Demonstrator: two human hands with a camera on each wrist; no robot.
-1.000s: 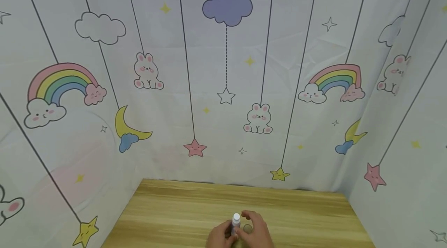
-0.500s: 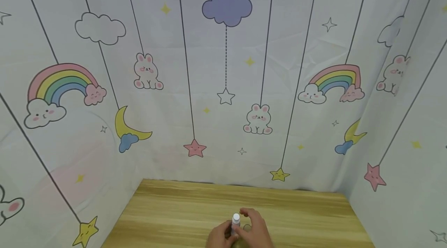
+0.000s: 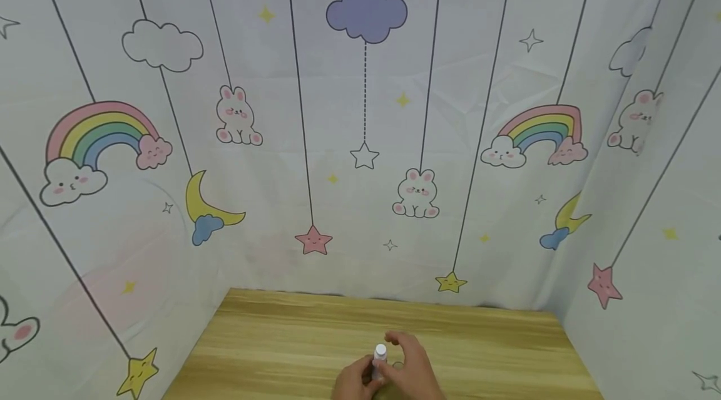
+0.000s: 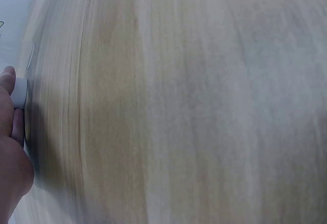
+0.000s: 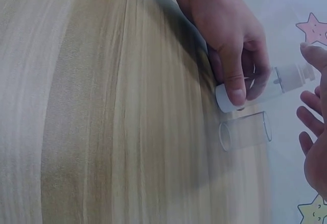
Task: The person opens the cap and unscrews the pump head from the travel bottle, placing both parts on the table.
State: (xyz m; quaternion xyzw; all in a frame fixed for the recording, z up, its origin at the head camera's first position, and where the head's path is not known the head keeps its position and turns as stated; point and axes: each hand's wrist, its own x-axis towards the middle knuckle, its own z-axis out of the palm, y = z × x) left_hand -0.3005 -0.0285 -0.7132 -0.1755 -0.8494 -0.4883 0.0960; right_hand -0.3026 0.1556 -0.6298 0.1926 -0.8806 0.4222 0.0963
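My left hand (image 3: pixel 353 381) holds a small pump bottle (image 3: pixel 380 352) upright on the wooden table. In the right wrist view the left hand (image 5: pixel 230 35) grips the lower body of the bottle (image 5: pixel 290 77), just above its white base, thumb and fingers around it. A clear cylindrical cap (image 5: pixel 246 131) stands on the table beside it. The right hand (image 3: pixel 414 369) is close to the bottle's right side, fingers loosely bent and apart; in its wrist view this hand (image 5: pixel 318 127) holds nothing. The left wrist view catches only part of the left hand (image 4: pixel 13 152) and the white base (image 4: pixel 19 92).
The wood-grain table (image 3: pixel 270 337) reaches back to a white cloth (image 3: pixel 349 275) printed with clouds, rabbits, stars and rainbows. Cloth also hangs along the left and right sides.
My right hand has shifted slightly forward and left, its thumb now overlapping the bottle in the head view and covering more of the cap. The left hand and bottle have stayed nearly still.
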